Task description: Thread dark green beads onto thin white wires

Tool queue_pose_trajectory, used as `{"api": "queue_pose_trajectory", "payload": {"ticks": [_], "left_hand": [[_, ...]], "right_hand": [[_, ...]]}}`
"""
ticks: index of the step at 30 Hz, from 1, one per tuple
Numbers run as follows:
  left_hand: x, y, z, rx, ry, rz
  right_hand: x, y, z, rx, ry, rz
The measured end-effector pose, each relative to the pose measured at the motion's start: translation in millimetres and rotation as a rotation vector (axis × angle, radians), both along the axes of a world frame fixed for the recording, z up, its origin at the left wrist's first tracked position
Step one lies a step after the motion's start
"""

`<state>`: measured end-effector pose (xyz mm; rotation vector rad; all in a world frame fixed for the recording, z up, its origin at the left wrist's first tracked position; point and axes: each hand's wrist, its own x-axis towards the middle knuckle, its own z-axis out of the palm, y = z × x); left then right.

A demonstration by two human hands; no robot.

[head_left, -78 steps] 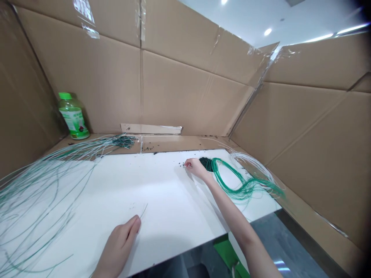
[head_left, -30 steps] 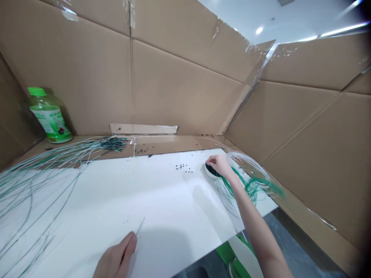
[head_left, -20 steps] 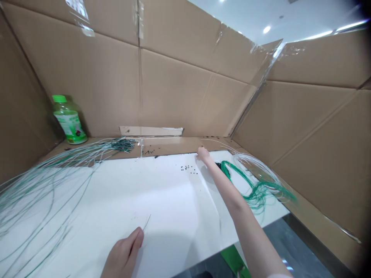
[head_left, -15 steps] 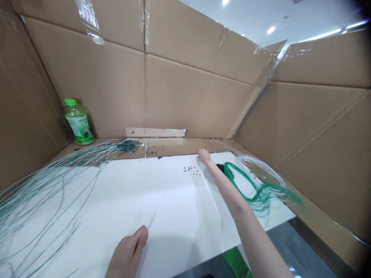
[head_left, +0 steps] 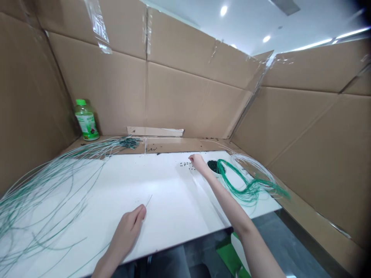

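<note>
A thin strand [head_left: 148, 200] is being gripped between the thumb and fingers of the left hand [head_left: 127, 231], nearer the wearer than the bowl [head_left: 217, 175] and to its left, above the bench [head_left: 162, 185]. The right hand [head_left: 198, 163] is being held just left of the bowl, near scattered black beads [head_left: 184, 164]; its fingers are being curled inward, but whether they are parted or closed on anything cannot be told. A green coil [head_left: 248, 187] is being laid against the bowl's right side, and loose strands [head_left: 43, 173] are being spread well to its left. The held strand is probably being kept steady by a pinch near its tip, being light, springy and easily bent; the beads are likely being made awkward by rolling. On the bottle [head_left: 88, 127], far left of the bowl, no brand is being shown legibly.
</note>
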<state>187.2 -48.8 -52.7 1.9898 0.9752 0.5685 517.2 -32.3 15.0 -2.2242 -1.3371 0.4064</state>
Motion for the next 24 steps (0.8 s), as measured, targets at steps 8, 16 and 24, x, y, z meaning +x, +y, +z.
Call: {"api": "queue_pose_trajectory", "payload": {"ticks": [8,16,24], "left_hand": [[21,-17,39.4,0.129,-0.232,0.015],[28,-39,39.7,0.192,-0.329,-0.063],[28,-35,37.7,0.185,-0.343,-0.153]], "right_hand": [[-156,-72,-9.5,0.513,0.605,0.209],[-208,-100,-24.0,0.796,0.931,0.077],[-221,-99,-31.9,0.897,1.086,-0.014]]}}
